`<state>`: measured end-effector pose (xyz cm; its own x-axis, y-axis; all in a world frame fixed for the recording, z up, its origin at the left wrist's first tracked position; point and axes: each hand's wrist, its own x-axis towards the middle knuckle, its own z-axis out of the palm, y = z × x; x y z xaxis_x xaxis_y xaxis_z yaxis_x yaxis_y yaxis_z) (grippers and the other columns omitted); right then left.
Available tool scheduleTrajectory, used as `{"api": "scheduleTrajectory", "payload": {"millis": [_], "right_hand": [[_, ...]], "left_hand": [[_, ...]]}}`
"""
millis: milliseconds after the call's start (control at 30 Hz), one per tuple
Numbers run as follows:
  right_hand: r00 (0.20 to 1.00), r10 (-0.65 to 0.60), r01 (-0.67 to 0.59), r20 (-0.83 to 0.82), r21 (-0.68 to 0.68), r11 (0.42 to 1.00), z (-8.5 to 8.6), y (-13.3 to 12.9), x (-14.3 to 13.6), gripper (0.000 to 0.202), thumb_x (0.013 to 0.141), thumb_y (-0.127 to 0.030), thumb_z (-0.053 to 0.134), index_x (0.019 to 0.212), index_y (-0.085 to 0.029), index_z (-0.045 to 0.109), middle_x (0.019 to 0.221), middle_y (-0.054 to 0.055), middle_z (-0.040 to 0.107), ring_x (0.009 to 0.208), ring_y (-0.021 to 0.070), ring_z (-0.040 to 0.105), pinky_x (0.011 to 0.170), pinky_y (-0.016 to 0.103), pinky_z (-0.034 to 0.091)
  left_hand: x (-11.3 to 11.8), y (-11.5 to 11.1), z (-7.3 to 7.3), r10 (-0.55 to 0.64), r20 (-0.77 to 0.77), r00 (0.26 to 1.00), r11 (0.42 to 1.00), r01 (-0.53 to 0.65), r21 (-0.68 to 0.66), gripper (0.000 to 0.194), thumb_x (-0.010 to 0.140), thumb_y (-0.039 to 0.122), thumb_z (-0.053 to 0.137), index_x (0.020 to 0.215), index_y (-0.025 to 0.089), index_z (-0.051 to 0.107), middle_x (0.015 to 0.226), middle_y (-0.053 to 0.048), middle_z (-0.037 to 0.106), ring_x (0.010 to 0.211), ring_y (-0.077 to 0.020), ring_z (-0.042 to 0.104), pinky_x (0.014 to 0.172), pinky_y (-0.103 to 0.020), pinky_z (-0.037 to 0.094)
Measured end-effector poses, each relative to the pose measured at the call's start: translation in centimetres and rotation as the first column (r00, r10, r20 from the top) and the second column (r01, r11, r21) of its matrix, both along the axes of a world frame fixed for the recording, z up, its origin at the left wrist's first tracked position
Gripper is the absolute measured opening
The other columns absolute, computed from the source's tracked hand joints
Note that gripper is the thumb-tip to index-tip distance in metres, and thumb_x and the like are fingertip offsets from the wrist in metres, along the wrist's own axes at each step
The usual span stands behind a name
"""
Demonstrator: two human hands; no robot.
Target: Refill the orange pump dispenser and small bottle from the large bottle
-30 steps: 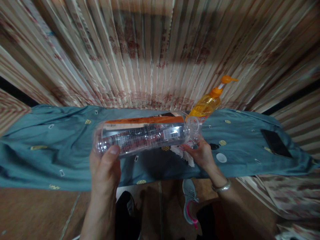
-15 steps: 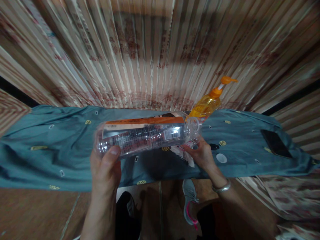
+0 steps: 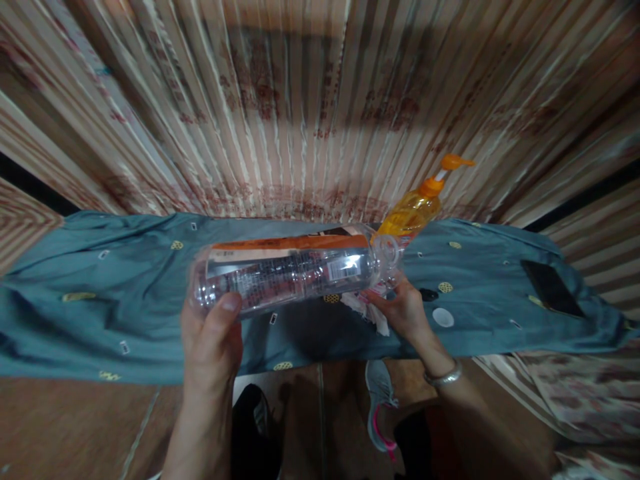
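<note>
Okay, left to right: I've got the left hand [image 3: 213, 343] wrapped around the base end of the clear bottle [image 3: 290, 277], thumb on the near side. Bottle is sideways above the teal cloth [image 3: 125, 287], neck to the right. There my right hand [image 3: 407, 312] has its fingers narrow on a crumpled tissue [image 3: 369, 312]; can't tell whether they also grip the neck. Pump bottle [image 3: 413, 213] sits just behind, white disc [image 3: 443, 317] and phone [image 3: 553, 288] further right. Step, I'd judge: two-handed handling, tissue at neck. Next move calls for a firm base grip, light pressure.
</note>
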<state>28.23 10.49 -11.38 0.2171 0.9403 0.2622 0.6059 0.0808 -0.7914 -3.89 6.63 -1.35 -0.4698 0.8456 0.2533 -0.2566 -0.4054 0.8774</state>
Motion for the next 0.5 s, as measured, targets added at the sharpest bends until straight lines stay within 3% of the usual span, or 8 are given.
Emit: {"api": "scheduleTrajectory", "payload": {"millis": [200,500], "right_hand": [[1.000,0.005,-0.005,-0.003,-0.001,1.000,-0.04,-0.06,0.00,0.059,0.079,-0.076,0.090,0.113,-0.029,0.079,0.107,0.012,0.092,0.101,0.0409,0.088,0.085,0.052,0.071],[1.000,-0.013,0.013,-0.014,0.016,1.000,-0.21,-0.03,-0.26,0.070,0.078,-0.084,0.087,0.119,-0.028,0.079,0.115,0.014,0.093,0.109,0.0420,0.088,0.090,0.053,0.071]], "left_hand": [[0.17,-0.12,-0.08,-0.012,-0.034,0.999,1.000,0.013,0.017,0.058,0.064,0.057,0.107,0.115,0.033,0.091,0.119,-0.006,0.086,0.117,-0.0390,0.082,0.124,-0.064,0.061],[-0.02,0.00,-0.35,-0.013,-0.048,0.999,1.000,0.014,0.016,0.061,0.066,0.058,0.106,0.117,0.031,0.089,0.125,-0.008,0.083,0.130,-0.0420,0.078,0.123,-0.063,0.061]]}}
